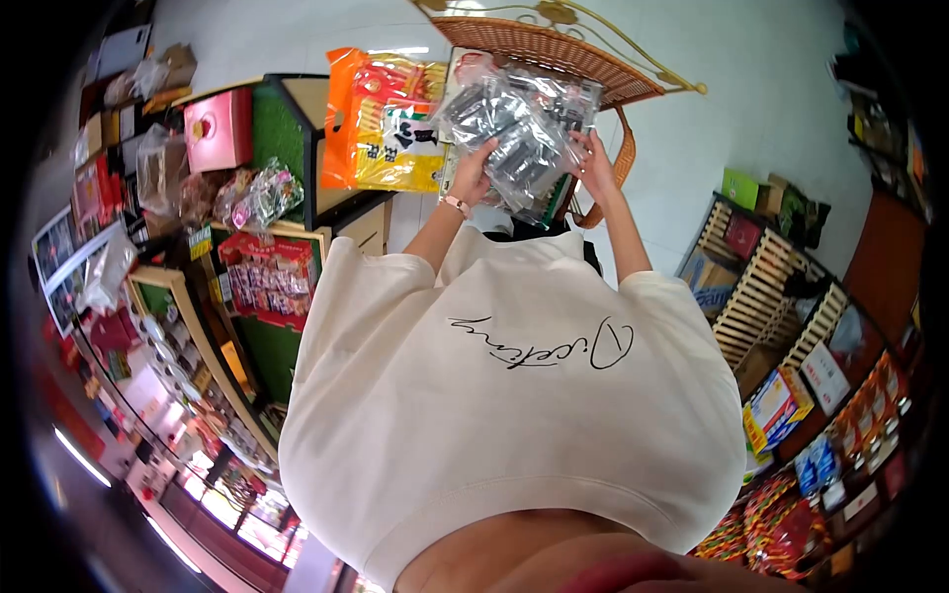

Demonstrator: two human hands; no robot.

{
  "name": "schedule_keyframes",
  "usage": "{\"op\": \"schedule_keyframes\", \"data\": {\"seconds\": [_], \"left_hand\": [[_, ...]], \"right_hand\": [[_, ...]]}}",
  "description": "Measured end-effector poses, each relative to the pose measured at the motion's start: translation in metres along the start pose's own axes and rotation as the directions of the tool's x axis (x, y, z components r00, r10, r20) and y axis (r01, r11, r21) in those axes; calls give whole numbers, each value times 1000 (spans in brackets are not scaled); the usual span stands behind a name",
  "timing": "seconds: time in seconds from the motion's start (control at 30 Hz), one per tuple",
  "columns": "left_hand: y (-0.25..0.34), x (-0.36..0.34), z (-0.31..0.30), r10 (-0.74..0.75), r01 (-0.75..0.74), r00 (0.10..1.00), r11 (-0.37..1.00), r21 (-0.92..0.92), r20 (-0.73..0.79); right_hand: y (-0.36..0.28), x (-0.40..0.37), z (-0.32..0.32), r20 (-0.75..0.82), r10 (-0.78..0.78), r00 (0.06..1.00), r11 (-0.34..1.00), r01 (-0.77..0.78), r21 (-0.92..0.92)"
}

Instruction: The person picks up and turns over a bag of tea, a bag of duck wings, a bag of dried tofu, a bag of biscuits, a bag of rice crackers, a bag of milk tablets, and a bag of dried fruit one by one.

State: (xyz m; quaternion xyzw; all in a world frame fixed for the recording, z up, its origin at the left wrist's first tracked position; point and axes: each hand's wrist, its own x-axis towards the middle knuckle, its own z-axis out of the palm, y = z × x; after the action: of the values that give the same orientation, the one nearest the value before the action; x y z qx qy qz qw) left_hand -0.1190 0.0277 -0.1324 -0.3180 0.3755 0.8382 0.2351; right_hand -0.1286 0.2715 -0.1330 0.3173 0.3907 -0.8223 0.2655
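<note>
Between my two hands is a clear plastic bag [524, 148] with dark items inside, whose kind I cannot make out. My left hand [473, 176], with a band on the wrist, is closed on the bag's left edge. On the other side, my right hand [593, 166] has its fingers closed on the right edge of the same bag. More shiny clear packaging lies beneath and behind it, so single packs are hard to tell apart. Just left of the bag is a large orange and yellow printed plastic bag [390, 148].
A wicker chair [563, 47] with curled metal trim stands ahead. To the left, shelves hold a pink box [217, 130] and a red tray of small packets [267, 279]. Slatted wooden racks [756, 287] and a colourful carton [779, 407] are at right.
</note>
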Motion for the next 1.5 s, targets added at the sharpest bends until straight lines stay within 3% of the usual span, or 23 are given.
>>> {"op": "schedule_keyframes", "data": {"seconds": [0.1, 0.17, 0.27, 0.33, 0.4, 0.43, 0.57, 0.67, 0.73, 0.8, 0.83, 0.87, 0.93, 0.97, 1.03, 1.13, 1.17, 1.27, 1.3, 1.33, 1.4, 1.43, 1.5], "left_hand": [[12, -47, 8, 14, -14, 1000, 1000, 25, 10], [12, -73, 1, 23, -23, 1000, 999, 45, -4], [10, -113, -8, 161, -159, 987, 973, 170, 1], [7, -141, -17, 260, -249, 965, 943, 220, -25], [-2, -172, -34, 319, -277, 944, 909, 313, -91], [-3, -190, -40, 252, -176, 953, 912, 371, -166], [-34, -264, -61, 403, -289, 890, 861, 418, -213], [-78, -323, -74, 562, -445, 747, 819, 362, -354], [-113, -368, -72, 680, -609, 556, 725, 322, -478], [-162, -404, -83, 737, -641, 345, 637, 428, -581], [-185, -420, -89, 751, -645, 228, 593, 482, -619], [-204, -437, -93, 722, -629, 163, 601, 493, -672], [-253, -482, -95, 629, -598, 34, 636, 488, -777], [-275, -498, -94, 583, -637, -35, 613, 468, -811], [-313, -527, -98, 484, -705, -156, 556, 440, -861], [-354, -566, -91, 309, -744, -205, 567, 353, -929], [-362, -572, -91, 260, -761, -303, 513, 397, -917], [-384, -595, -91, 128, -774, -379, 499, 389, -917], [-392, -602, -92, 30, -793, -284, 554, 253, -958], [-392, -605, -92, 6, -806, -321, 524, 276, -947], [-389, -619, -104, -41, -811, -423, 463, 358, -905], [-395, -626, -111, -96, -833, -358, 481, 272, -929], [-409, -626, -144, -130, -800, -505, 442, 406, -853]], "right_hand": [[-6, 8, 19, 223, 150, 963, 959, -87, -269], [-7, -8, 51, 254, 186, 949, 918, -76, -390], [7, -43, 96, 282, 40, 959, 558, 212, -802], [31, -55, 113, 435, -10, 900, 508, 379, -773], [55, -74, 122, 492, -59, 869, 536, 443, -718], [64, -89, 129, 487, -33, 873, 552, 423, -719], [107, -142, 140, 544, 42, 838, 601, 413, -684], [149, -171, 131, 637, 115, 762, 627, 441, -642], [175, -213, 135, 669, 223, 709, 601, 441, -667], [201, -251, 133, 682, 318, 659, 542, 464, -701], [216, -271, 134, 670, 387, 634, 449, 505, -737], [229, -288, 136, 654, 453, 606, 350, 553, -756], [276, -306, 119, 677, 557, 480, 359, 596, -718], [296, -322, 114, 670, 570, 475, 305, 635, -710], [322, -371, 126, 645, 696, 316, 354, 630, -691], [366, -400, 121, 576, 810, 109, 386, 640, -664], [384, -406, 120, 563, 826, 35, 410, 648, -642], [420, -429, 124, 448, 894, -29, 348, 676, -650], [436, -433, 121, 503, 860, -91, 424, 676, -603], [447, -434, 123, 406, 910, -88, 354, 676, -646], [469, -449, 133, 356, 927, -117, 344, 646, -681], [485, -455, 140, 322, 937, -137, 332, 640, -693], [521, -467, 155, 257, 946, -198, 324, 629, -707]]}}
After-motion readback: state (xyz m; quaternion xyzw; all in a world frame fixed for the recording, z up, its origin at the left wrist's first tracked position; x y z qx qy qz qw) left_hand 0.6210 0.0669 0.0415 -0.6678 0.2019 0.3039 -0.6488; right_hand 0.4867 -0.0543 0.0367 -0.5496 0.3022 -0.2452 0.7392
